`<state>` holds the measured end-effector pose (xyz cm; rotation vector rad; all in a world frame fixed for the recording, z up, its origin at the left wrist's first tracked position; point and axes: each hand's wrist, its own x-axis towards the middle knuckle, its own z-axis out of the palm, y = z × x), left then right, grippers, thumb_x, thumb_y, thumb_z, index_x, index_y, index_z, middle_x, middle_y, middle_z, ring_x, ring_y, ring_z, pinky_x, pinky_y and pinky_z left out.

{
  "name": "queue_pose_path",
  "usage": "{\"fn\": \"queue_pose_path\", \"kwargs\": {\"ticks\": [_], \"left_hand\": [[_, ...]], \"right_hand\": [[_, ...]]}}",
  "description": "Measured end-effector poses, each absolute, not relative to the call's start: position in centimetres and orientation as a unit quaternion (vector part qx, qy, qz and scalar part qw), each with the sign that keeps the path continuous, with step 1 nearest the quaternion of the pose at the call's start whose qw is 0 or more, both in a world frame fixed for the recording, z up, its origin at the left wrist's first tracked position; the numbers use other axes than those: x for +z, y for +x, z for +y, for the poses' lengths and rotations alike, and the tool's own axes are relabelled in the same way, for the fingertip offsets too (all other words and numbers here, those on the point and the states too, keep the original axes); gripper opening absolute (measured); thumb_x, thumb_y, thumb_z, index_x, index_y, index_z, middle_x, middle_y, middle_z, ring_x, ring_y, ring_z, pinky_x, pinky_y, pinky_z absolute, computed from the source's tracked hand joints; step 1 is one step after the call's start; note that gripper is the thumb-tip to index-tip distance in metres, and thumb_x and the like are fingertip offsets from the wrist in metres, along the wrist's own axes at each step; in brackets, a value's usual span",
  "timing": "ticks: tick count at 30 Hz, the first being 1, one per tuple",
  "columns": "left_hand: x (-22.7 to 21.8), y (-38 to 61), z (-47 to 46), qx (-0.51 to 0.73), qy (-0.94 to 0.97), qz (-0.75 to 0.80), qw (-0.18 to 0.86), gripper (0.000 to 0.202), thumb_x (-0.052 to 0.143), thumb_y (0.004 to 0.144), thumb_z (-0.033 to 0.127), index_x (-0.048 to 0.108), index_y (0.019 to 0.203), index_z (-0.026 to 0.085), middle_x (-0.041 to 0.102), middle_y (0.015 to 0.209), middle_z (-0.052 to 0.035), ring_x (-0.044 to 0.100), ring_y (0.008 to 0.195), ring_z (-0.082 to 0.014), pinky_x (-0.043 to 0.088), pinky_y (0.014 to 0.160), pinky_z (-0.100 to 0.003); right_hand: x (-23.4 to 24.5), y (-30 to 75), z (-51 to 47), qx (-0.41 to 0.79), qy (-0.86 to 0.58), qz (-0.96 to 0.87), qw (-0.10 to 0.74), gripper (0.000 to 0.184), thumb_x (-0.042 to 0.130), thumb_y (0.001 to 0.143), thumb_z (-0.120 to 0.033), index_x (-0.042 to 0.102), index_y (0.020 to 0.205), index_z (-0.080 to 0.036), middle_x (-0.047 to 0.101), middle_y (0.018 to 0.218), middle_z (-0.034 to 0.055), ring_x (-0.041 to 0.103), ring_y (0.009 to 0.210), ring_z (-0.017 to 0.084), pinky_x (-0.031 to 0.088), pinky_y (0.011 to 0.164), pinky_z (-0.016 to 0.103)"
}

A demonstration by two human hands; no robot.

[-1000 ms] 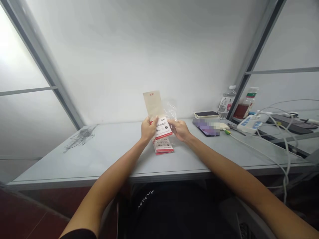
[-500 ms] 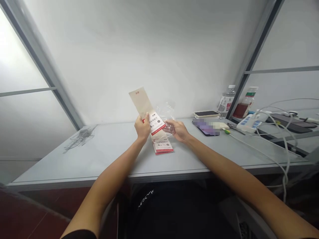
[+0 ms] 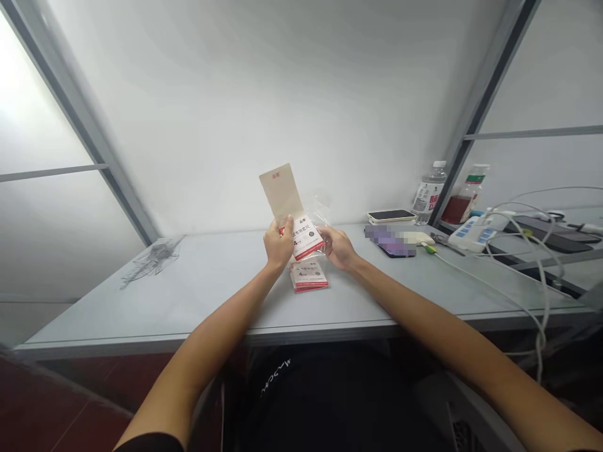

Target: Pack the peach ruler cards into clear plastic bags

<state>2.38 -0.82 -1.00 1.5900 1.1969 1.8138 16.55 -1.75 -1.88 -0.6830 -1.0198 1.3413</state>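
Observation:
My left hand point(image 3: 279, 243) is closed on a long card insert point(image 3: 291, 207), beige at the top and white with a red stripe at the bottom, held upright above the table. My right hand point(image 3: 340, 247) pinches a clear plastic sleeve point(image 3: 318, 215) just right of the card, touching its lower end. Under both hands a small stack of like packets point(image 3: 308, 277) lies flat on the grey table point(image 3: 211, 289).
Right of my hands lie a dark phone point(image 3: 393, 247) and a second phone point(image 3: 391, 216) by the wall. Two bottles point(image 3: 428, 194) stand in the corner. A white power strip point(image 3: 473, 232) and cables point(image 3: 513, 295) spread over the right side. A thin wire bundle point(image 3: 151, 259) lies far left.
The card, tilted left half a second ago, has swung back toward upright and right. My hands have drawn together again, with the sleeve against the card's lower end.

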Motion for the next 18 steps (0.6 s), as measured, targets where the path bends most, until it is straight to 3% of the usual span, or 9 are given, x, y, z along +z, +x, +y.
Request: {"fn": "queue_pose_path", "kwargs": {"ticks": [5, 8, 13, 18], "left_hand": [[-1.1, 2.6, -0.5, 0.597, 0.580, 0.373, 0.409, 0.036, 0.067, 0.063, 0.048, 0.060, 0.069, 0.014, 0.063, 0.070, -0.0044, 0.057, 0.062, -0.0143, 0.043, 0.056, -0.026], [-0.7, 2.4, -0.5, 0.569, 0.575, 0.359, 0.466, 0.036, 0.073, 0.057, 0.043, 0.065, 0.071, 0.012, 0.066, 0.076, -0.0089, 0.061, 0.069, -0.0198, 0.046, 0.062, -0.032], [-0.3, 1.4, 0.4, 0.596, 0.554, 0.410, 0.412, 0.032, 0.071, 0.058, 0.042, 0.066, 0.073, 0.013, 0.068, 0.081, -0.0092, 0.062, 0.073, -0.0210, 0.047, 0.064, -0.033], [-0.5, 1.2, 0.8, 0.598, 0.578, 0.469, 0.299, 0.035, 0.067, 0.061, 0.048, 0.061, 0.060, 0.013, 0.062, 0.062, -0.0040, 0.057, 0.060, -0.0161, 0.041, 0.052, -0.025]], "right_hand": [[-1.8, 16.5, -1.6, 0.593, -0.327, -0.421, 0.604, 0.019, 0.065, 0.071, -0.034, 0.065, 0.069, -0.015, 0.067, 0.066, 0.0030, 0.061, 0.062, 0.015, 0.048, 0.058, 0.025], [-1.7, 16.7, -1.6, 0.578, -0.348, -0.429, 0.600, 0.020, 0.067, 0.070, -0.034, 0.067, 0.076, -0.015, 0.068, 0.071, 0.0038, 0.061, 0.064, 0.014, 0.049, 0.059, 0.024], [-1.6, 17.1, -1.4, 0.538, -0.406, -0.439, 0.594, 0.014, 0.069, 0.066, -0.030, 0.065, 0.067, -0.016, 0.067, 0.069, 0.0032, 0.060, 0.064, 0.013, 0.051, 0.061, 0.026], [-1.7, 17.2, -1.3, 0.519, -0.425, -0.443, 0.595, 0.010, 0.070, 0.061, -0.023, 0.063, 0.059, -0.016, 0.066, 0.063, 0.0015, 0.059, 0.058, 0.012, 0.054, 0.063, 0.028]]}}
